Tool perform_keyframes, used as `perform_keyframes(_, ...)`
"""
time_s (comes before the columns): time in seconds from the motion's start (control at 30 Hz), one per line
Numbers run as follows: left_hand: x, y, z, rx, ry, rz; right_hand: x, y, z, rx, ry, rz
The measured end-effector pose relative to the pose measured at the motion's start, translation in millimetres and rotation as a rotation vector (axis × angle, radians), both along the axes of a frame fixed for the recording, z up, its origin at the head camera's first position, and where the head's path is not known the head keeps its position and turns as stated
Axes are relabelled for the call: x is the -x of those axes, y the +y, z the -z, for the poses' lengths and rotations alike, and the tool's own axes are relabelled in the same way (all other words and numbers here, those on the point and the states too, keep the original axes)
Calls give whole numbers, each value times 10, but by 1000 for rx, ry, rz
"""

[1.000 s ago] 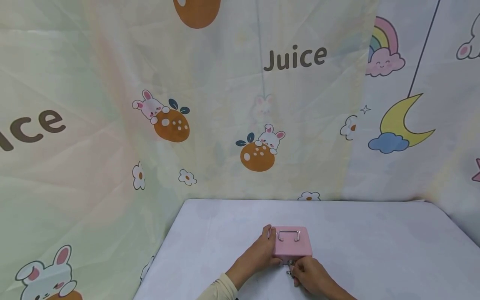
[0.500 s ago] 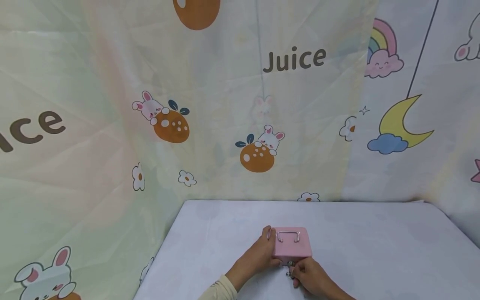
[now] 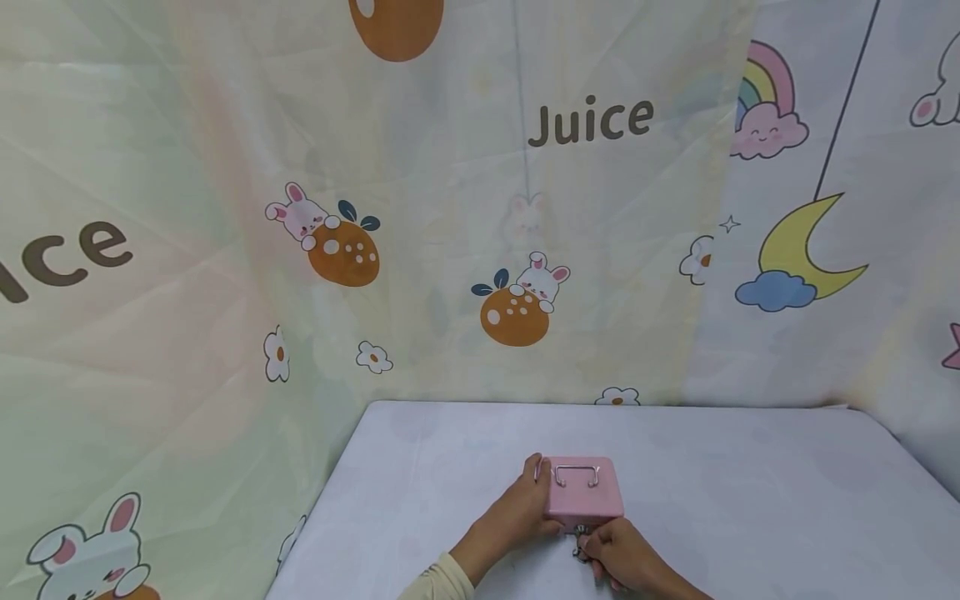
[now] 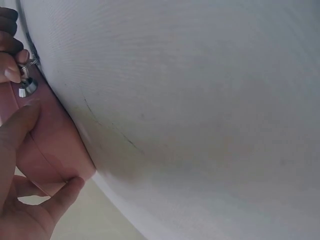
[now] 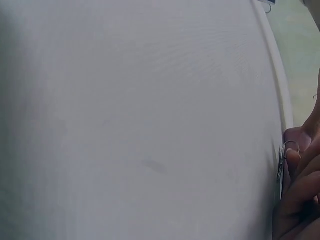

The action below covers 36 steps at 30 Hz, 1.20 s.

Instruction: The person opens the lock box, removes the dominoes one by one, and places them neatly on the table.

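Note:
A small pink cash box (image 3: 582, 493) with a wire handle (image 3: 577, 475) on its lid sits on the white table. My left hand (image 3: 517, 510) grips its left side, the thumb lying along the front face near the lock, as the left wrist view shows. In front of the box my right hand (image 3: 626, 550) pinches a key in the silver lock (image 4: 28, 88); the fingers cover most of the key. From its ring hangs another metal key (image 5: 280, 167), seen beside the fingers in the right wrist view.
The white tabletop (image 3: 750, 483) spreads around the box, with its far edge against a printed cloth backdrop (image 3: 442, 208). More cloth closes in the left and right sides.
The fingers of my right hand have turned slightly at the lock, and the hanging key has shifted with them. My left hand keeps its grip, and the box stays in place.

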<state>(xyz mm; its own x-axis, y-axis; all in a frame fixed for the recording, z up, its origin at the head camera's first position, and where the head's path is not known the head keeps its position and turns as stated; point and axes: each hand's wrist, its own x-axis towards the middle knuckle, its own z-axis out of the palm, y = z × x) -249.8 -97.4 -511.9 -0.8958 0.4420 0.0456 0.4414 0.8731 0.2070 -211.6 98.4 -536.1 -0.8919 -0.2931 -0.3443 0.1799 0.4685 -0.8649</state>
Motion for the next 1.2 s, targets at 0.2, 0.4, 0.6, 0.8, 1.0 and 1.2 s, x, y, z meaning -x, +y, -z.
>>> perform_keyframes(0.2,-8,4,8,6,15,7,-12,4,-23,29,-67,30)
perform_keyframes(0.4,-24,14,-8,16,15,7,-29,1,-54,51,-101,51)
perform_keyframes(0.6,-21,14,-2,13,6,3,-3,12,-15,73,-140,63)
perform_keyframes(0.8,-19,11,-1,4,3,7,4,42,-15,114,-167,51)
perform_keyframes(1.0,-13,12,10,16,6,-1,0,49,-6,139,-158,40)
perform_keyframes(1.2,-14,16,1,10,-4,-11,-7,45,-21,166,-172,23)
